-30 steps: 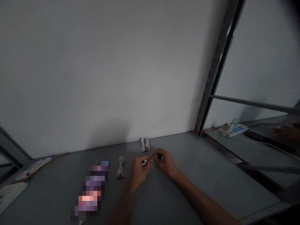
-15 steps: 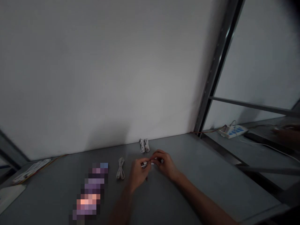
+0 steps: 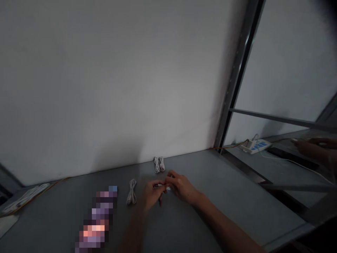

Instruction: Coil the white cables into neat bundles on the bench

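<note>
My left hand (image 3: 152, 194) is closed on a white cable (image 3: 167, 189), most of which my fingers hide. Against it, my right hand (image 3: 180, 186) pinches at the same cable, fingertips touching those of the left. A small dark reddish end sticks out below the left fingers; I cannot make out what it is. Left of my hands lies a white cable bundle (image 3: 131, 192), folded and tied at its middle. Two similar small bundles, one cable coil (image 3: 156, 164) beside another coil (image 3: 162, 164), lie just beyond my hands near the wall.
The grey tabletop (image 3: 210, 175) meets a white wall (image 3: 158, 88). A pixelated patch (image 3: 97, 218) covers something at left. More white cables (image 3: 28, 196) lie at far left. Beyond a metal post (image 3: 229, 105) are a power strip (image 3: 255, 146) and another person's hand (image 3: 310, 148).
My right hand has rolled over and its fingers have closed in toward my left hand. The white piece now shows lower between them. The view has shifted slightly.
</note>
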A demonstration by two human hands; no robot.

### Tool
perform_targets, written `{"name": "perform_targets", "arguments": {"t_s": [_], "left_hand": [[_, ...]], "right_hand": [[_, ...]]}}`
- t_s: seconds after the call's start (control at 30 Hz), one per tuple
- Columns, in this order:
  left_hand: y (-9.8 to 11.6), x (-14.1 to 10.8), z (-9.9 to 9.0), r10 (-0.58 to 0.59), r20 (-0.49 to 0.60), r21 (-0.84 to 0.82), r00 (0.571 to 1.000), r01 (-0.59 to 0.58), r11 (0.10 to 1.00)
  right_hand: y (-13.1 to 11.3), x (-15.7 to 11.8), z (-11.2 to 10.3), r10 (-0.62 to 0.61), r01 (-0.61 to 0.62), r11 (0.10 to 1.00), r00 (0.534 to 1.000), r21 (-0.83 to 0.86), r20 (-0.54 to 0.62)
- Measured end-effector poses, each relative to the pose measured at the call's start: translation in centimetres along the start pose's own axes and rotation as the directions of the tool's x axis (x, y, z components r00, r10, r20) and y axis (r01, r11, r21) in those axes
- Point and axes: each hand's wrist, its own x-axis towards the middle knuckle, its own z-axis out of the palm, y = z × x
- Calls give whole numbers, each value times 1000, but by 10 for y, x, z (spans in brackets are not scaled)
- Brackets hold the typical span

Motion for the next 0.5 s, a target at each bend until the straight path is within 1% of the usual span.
{"name": "perform_targets", "arguments": {"t_s": [0.1, 0.17, 0.23, 0.3, 0.37, 0.43, 0.5], "left_hand": [[1, 2, -1, -50, 89, -100, 995, 58, 993], [1, 1, -1, -18, 77, -99, 997, 26, 995], [2, 0, 0, 37, 52, -72, 998, -33, 997], [1, -2, 2, 94, 22, 7, 995, -94, 996], [0, -4, 6, 153, -24, 135, 988, -149, 980], [-2, -5, 10, 211, -80, 258, 974, -184, 948], [-4, -6, 14, 247, -115, 338, 962, -196, 921]], "right_hand": [[2, 0, 3, -13, 14, 1000, 998, 19, -63], [3, 1, 6, 10, -2, 997, 993, 71, -118], [3, 3, 10, 74, -53, 991, 983, 121, -170], [2, 4, 13, 149, -119, 982, 965, 145, -215], [0, 4, 16, 213, -182, 973, 946, 141, -246], [-1, 4, 18, 256, -232, 966, 930, 118, -263], [-1, 3, 20, 276, -263, 961, 924, 83, -266]]}}
